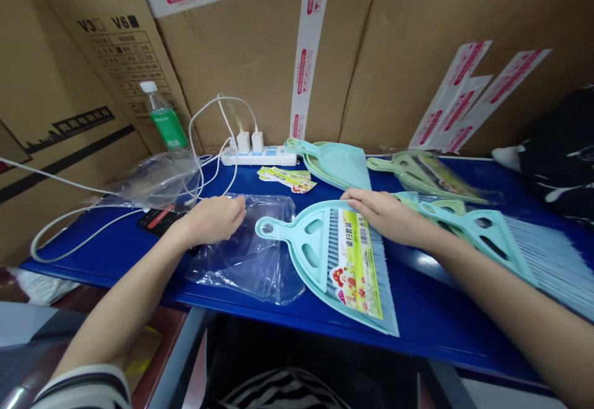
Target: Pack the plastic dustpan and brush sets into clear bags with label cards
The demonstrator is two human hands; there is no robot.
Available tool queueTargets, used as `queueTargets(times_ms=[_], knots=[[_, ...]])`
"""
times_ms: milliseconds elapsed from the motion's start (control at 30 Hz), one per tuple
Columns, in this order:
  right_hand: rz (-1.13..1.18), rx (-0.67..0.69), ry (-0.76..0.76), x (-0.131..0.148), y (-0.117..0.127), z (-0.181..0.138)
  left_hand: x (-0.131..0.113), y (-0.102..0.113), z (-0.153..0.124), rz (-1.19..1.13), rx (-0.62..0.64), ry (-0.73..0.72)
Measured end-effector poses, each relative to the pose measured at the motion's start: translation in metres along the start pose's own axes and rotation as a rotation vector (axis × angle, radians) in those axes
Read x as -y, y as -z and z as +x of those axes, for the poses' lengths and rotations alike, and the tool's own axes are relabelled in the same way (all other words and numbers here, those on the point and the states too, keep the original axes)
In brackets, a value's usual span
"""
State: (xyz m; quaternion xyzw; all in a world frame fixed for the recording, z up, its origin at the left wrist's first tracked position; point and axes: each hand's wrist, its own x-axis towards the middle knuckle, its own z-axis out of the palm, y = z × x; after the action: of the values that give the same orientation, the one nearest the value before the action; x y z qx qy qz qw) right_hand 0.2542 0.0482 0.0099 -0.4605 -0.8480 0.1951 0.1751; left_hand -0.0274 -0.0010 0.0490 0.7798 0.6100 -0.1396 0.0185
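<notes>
A teal brush and dustpan set with a bright printed label lies on the blue table, handle pointing left. My right hand rests on its upper right edge, fingers closed over it. My left hand is curled, pinching the top edge of a clear plastic bag that lies flat just left of the set's handle.
More teal and green dustpans and brushes lie behind and to the right. Loose labels, a white power strip with chargers and cables, a crumpled clear bag and a green bottle stand at the back left. Cardboard boxes wall the rear.
</notes>
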Motion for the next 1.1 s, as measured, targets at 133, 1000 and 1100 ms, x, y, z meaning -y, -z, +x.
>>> queueTargets(times_ms=[133,1000,1100], knots=[[-0.024,0.001,-0.022,0.0,0.002,0.0,0.001,-0.006,0.003,0.013,-0.047,-0.076],[-0.052,-0.02,-0.051,-0.004,0.004,0.001,-0.005,-0.013,0.003,-0.382,-0.283,-0.535],[-0.06,-0.005,-0.078,-0.003,0.005,0.001,-0.004,-0.016,0.005,-0.344,-0.306,-0.582]])
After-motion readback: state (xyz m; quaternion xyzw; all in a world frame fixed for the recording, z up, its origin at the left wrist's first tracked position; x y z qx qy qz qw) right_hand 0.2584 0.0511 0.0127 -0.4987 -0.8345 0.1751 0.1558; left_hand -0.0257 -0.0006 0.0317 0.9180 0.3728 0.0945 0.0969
